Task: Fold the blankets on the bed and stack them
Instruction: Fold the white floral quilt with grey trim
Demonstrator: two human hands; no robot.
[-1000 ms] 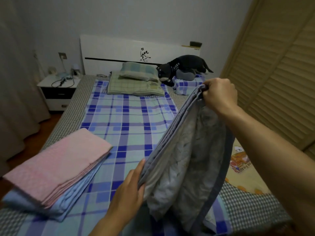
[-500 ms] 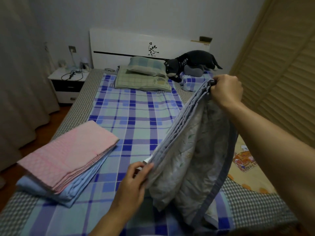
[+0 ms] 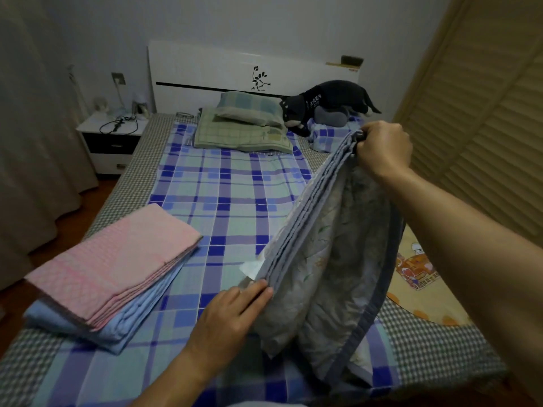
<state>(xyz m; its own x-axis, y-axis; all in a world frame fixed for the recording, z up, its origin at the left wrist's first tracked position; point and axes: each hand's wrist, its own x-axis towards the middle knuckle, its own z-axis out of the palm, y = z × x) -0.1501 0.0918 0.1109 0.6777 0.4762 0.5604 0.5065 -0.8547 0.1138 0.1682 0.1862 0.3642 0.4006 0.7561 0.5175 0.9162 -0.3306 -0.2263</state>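
A grey quilted blanket (image 3: 332,254) with a darker border hangs folded in several layers above the bed (image 3: 232,201). My right hand (image 3: 382,149) grips its upper corner, raised at the right. My left hand (image 3: 232,312) pinches the lower end of the same stacked edge, near the bed's foot. The blanket's bottom sags onto the checked blue sheet. On the left of the bed lies a folded pink blanket (image 3: 117,257) stacked on a folded light blue blanket (image 3: 117,324).
Two pillows (image 3: 246,124) and a black plush dog (image 3: 326,101) sit at the headboard. A yellow cartoon-print cloth (image 3: 417,274) lies at the bed's right edge. A white nightstand (image 3: 111,136) with cables stands at the left; slatted wardrobe doors (image 3: 484,127) line the right.
My left hand has slid up the blanket's edge and now pinches the layers together. The view has shifted slightly; my right hand keeps its hold on the upper corner.
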